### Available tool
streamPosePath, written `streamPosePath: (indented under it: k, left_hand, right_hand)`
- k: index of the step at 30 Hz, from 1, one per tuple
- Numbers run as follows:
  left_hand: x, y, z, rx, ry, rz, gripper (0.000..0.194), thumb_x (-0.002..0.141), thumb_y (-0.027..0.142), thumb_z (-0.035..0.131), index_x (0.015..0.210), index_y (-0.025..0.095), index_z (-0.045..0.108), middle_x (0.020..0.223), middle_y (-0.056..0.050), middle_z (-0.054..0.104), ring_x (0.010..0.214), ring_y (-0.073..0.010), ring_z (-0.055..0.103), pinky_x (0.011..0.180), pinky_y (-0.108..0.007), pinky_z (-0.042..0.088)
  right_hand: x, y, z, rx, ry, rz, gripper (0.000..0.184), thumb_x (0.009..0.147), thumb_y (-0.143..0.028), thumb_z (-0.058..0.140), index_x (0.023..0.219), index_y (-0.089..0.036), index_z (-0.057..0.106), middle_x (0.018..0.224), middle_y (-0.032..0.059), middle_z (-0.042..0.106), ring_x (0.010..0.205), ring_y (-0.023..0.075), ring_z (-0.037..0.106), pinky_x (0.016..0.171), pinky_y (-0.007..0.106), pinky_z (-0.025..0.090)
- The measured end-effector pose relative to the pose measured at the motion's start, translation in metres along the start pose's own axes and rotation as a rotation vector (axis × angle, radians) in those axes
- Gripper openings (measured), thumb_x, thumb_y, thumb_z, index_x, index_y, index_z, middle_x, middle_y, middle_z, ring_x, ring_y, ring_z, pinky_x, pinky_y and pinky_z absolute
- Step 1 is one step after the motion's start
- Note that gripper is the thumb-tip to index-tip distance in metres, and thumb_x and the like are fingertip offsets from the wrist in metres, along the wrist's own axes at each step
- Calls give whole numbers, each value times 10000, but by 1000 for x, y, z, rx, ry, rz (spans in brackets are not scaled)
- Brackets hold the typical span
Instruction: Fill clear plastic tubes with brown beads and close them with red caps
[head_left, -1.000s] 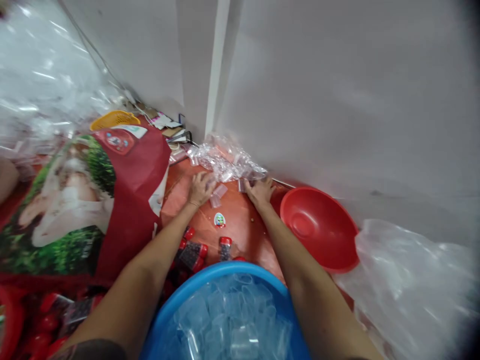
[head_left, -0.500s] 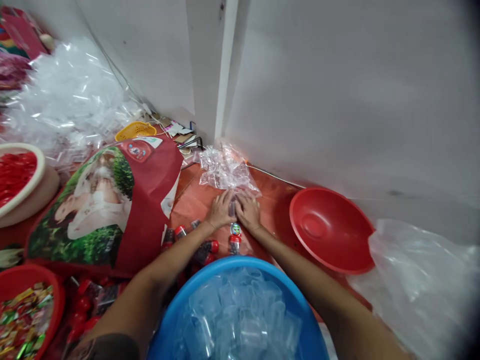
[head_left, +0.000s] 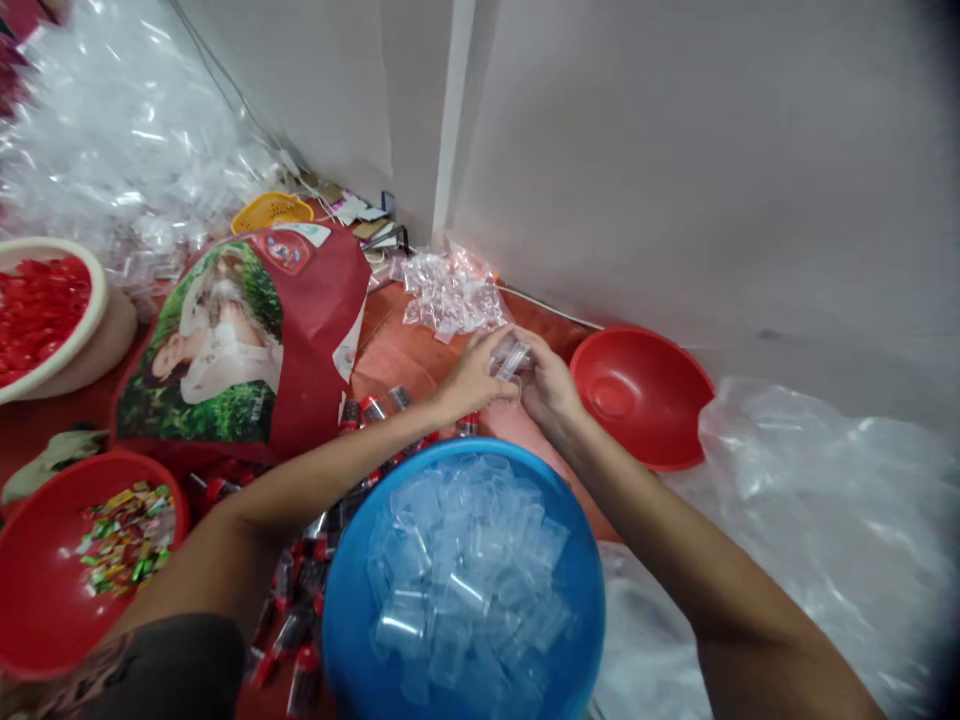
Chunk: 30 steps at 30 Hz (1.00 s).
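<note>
Above the red floor covering, my left hand (head_left: 472, 378) and my right hand (head_left: 551, 385) meet around a small clear plastic container (head_left: 514, 360). The fingers of both curl against it and partly hide it. A clear rounded rim shows beside my left thumb; whether it belongs to a second container I cannot tell. Just below my wrists stands a blue basin (head_left: 346, 560) heaped with clear plastic containers (head_left: 457, 580). To its left lie several small jars (head_left: 304, 680) with red lids and dark contents. Clear plastic packets (head_left: 450, 290) lie beyond my hands.
A red bowl (head_left: 645, 400) and clear plastic sheeting (head_left: 817, 520) are on the right. On the left are a printed bag (head_left: 315, 330), a red bowl (head_left: 37, 560) of wrapped candies, a pale basin (head_left: 105, 310) of red pieces, a yellow basket (head_left: 270, 210) and piled clear plastic (head_left: 135, 130).
My hands have come up off the floor by the packets and moved right, now together around a clear container. The view has shifted, bringing more of the blue basin into sight.
</note>
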<state>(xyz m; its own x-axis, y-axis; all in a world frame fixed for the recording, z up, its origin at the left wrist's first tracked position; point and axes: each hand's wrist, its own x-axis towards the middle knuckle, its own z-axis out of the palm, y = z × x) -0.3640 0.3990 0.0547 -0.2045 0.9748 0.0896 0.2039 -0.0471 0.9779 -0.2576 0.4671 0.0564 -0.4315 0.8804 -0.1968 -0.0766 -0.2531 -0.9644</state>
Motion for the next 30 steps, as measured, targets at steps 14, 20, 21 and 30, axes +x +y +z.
streamPosePath:
  k: [14, 20, 21, 30]
  left_hand:
    - [-137, 124, -75, -36, -900, -363, 295, 850, 353, 623, 1136, 306, 679, 1081, -20, 707, 970, -180, 660, 840, -294, 520]
    - [-58, 48, -74, 488, -331, -210, 235, 888, 250, 535, 1067, 220, 685, 1075, -61, 671, 957, -204, 618, 916, -369, 471]
    - [-42, 28, -72, 583, -240, -245, 281, 889, 230, 530, 1136, 205, 662, 1121, -83, 648, 978, -212, 610, 929, -375, 467]
    - [52, -64, -48, 908, -81, -285, 396, 867, 148, 552, 1252, 195, 628, 1296, -151, 536, 1185, -282, 511, 981, -391, 447]
  right_hand:
    - [-72, -11, -60, -515, -292, -3, 283, 836, -474, 631, 939, -238, 750, 911, 51, 721, 804, 208, 673, 754, 390, 558]
    - [-5, 57, -52, -1119, -755, -282, 652, 720, -308, 763, 1339, -302, 558, 1450, 79, 488, 1256, 305, 506, 1026, 462, 417]
    - [-2, 63, -47, -1166, -811, -320, 639, 734, -336, 756, 1340, -310, 555, 1493, 80, 434, 1289, 317, 471, 1031, 470, 409]
    - [9, 95, -40, -1060, -744, -428, 276, 912, -311, 538, 1166, -218, 591, 1219, 99, 594, 1061, 208, 589, 924, 348, 467]
